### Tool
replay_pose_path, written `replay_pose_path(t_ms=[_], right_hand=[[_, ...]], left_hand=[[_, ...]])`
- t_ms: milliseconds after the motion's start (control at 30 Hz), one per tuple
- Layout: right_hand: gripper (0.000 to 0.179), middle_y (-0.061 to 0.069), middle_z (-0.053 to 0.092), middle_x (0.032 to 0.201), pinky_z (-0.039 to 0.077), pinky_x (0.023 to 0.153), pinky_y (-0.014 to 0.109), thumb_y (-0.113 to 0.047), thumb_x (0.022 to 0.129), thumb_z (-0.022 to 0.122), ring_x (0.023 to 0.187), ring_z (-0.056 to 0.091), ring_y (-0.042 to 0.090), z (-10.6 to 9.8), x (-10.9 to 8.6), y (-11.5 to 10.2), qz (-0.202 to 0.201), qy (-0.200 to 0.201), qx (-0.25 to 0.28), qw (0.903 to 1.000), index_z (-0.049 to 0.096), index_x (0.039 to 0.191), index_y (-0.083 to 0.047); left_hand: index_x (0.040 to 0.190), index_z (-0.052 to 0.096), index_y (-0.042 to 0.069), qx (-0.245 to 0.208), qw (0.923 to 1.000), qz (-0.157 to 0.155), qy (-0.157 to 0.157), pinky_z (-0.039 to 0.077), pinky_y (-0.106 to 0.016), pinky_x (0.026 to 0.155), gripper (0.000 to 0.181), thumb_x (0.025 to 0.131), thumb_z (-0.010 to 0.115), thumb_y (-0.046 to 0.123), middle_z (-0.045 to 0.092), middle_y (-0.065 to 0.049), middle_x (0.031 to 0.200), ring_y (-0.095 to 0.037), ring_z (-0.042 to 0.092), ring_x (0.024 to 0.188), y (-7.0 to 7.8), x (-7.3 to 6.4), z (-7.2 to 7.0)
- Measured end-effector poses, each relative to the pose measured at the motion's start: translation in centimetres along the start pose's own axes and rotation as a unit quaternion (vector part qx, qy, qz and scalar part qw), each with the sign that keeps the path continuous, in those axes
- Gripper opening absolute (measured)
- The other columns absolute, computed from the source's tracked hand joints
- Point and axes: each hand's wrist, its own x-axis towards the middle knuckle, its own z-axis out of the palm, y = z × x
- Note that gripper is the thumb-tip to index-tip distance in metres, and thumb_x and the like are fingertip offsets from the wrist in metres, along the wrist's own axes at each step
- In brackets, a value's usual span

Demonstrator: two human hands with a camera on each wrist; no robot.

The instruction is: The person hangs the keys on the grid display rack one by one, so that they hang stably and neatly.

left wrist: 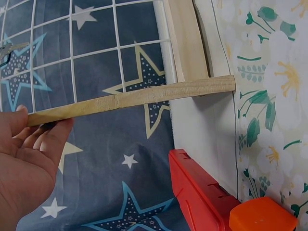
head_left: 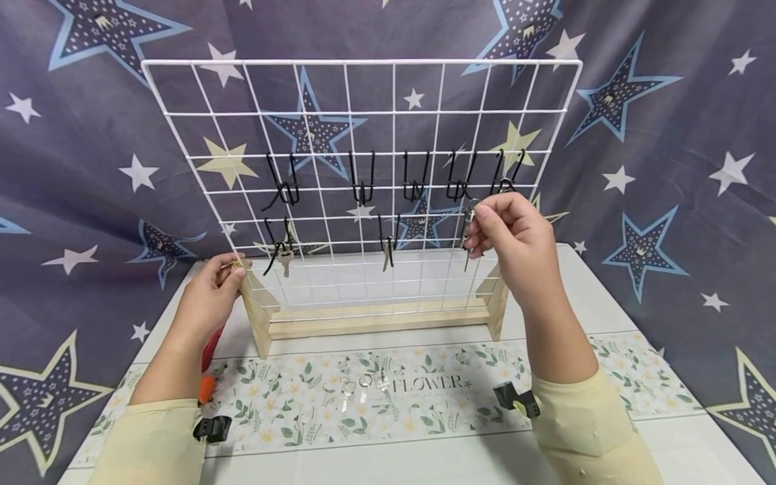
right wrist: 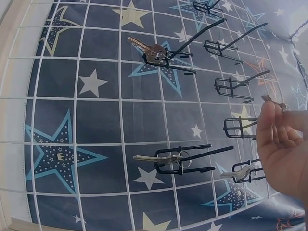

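My left hand (head_left: 209, 293) grips the top of the wooden side support (left wrist: 130, 98) of a white wire grid rack (head_left: 364, 113), thumb on one side and fingers on the other. Near the rack's right side, my right hand (head_left: 521, 242) pinches a small key (right wrist: 276, 102) with a ring between thumb and fingertips. Black hooks (head_left: 362, 188) hang from the grid in two rows. Keys hang on the lower left hook (head_left: 286, 259), lower middle hook (head_left: 388, 250), lower right hook (right wrist: 180, 159) and upper right hook (right wrist: 245, 171). My right hand partly covers the right hooks in the head view.
Three loose keys (head_left: 366, 385) with rings lie on a floral mat (head_left: 291, 404) in front of the rack. A red object (left wrist: 197, 187) and an orange one (left wrist: 262, 215) lie left of the stand. Star-patterned cloth (head_left: 661, 168) hangs behind.
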Motion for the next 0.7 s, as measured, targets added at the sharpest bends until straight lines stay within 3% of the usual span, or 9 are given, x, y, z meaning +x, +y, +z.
replay_pose_path(t_ms=[700], right_hand=[[0.02,0.013,0.061,0.078,0.06,0.052,0.029,-0.02,0.099,0.061,0.061,0.063,0.021,0.1,1.3,1.8,0.035,0.018,-0.03,0.9988,0.058,0.098,0.0]], left_hand=[[0.151,0.033,0.01,-0.012,0.9999,-0.011,-0.002,0.048,-0.048,0.105,0.054,0.106,0.037,0.04,0.047,-0.015,0.148,-0.033,0.048,0.133,-0.2,0.2,0.0]])
